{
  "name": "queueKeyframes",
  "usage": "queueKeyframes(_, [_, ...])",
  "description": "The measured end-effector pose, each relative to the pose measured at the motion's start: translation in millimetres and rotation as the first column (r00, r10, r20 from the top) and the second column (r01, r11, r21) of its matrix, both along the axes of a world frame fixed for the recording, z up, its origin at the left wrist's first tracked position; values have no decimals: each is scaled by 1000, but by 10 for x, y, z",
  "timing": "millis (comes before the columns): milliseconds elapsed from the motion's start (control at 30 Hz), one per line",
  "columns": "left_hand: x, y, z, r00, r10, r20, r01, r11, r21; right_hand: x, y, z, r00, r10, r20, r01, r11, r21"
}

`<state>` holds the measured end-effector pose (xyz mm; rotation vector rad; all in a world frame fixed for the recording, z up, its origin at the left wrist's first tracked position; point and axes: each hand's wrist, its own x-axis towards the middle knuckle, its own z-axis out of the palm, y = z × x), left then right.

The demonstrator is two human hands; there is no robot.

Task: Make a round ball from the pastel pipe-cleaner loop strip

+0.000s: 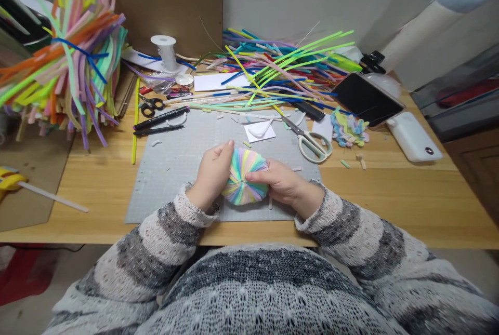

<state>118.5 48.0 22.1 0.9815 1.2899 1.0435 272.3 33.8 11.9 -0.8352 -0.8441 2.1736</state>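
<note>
Through the head camera I have both hands closed on one fluffy, pastel-striped disc (244, 195), which sits between them above the cutting mat (167, 179). My left hand (213, 171) grips the disc's edge on its own side; its fingertips behind are hidden, so I cannot tell how hard they press. My right hand (286, 182) clamps the opposite edge, thumb laid across the face towards the centre, where the stripes meet. To handle this well, I'd pinch lightly, since the pile looks soft and likely to crush, and let the right thumb steady the centre while the left works round the rim. The scissors (301, 134) lie just beyond the right hand on the worktop (362, 189) side, clear of both wrists.
</note>
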Motion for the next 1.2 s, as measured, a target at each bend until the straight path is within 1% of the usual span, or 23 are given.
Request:
queueKeyframes(67, [1, 3, -7, 1000, 13, 9, -13, 1000, -28, -21, -10, 9, 1000, -2, -14, 2, 1000, -5])
queueKeyframes(133, [-10, 13, -15, 999, 50, -8, -50, 998, -25, -38, -16, 24, 1000, -12, -25, 12, 1000, 6])
queueKeyframes(200, [-34, 26, -9, 999, 43, 14, -43, 999, -19, -44, -14, 41, 999, -40, -18, 41, 999, 24])
queueKeyframes(267, [-68, 36, 18, 995, -35, 94, 37, 999, -22, -38, -2, 62, 996, -92, -20, 93, 995, 31])
queueKeyframes(333, [-105, 40, 60, 974, -139, 177, 142, 990, -6, -23, 19, 87, 986, -159, -43, 160, 986, 35])
queueKeyframes(400, [-133, 36, 95, 948, -209, 238, 213, 977, 10, -5, 40, 112, 977, -198, -75, 201, 979, 45])
queueKeyframes(500, [-153, 29, 115, 921, -234, 312, 249, 969, -7, 15, 58, 133, 980, -182, -83, 187, 981, 54])
queueKeyframes(600, [-163, 27, 112, 908, -239, 344, 268, 963, -38, 22, 56, 127, 981, -184, -60, 187, 981, 52])
queueKeyframes(700, [-174, 32, 113, 888, -283, 363, 312, 950, -24, 19, 50, 117, 974, -224, -44, 226, 972, 61])
queueKeyframes(800, [-172, 34, 122, 866, -320, 384, 351, 936, -11, 14, 44, 114, 974, -223, -46, 226, 971, 72])
queueKeyframes(967, [-148, 25, 129, 843, -306, 442, 380, 921, -86, 0, 27, 99, 973, -230, -34, 232, 969, 88])
queueKeyframes(1100, [-142, 16, 96, 846, -289, 447, 371, 923, -106, -13, 13, 61, 968, -250, -30, 252, 965, 77])
queueKeyframes(1200, [-142, 8, 74, 841, -294, 455, 381, 918, -110, -10, 13, 36, 971, -237, -26, 238, 969, 67])
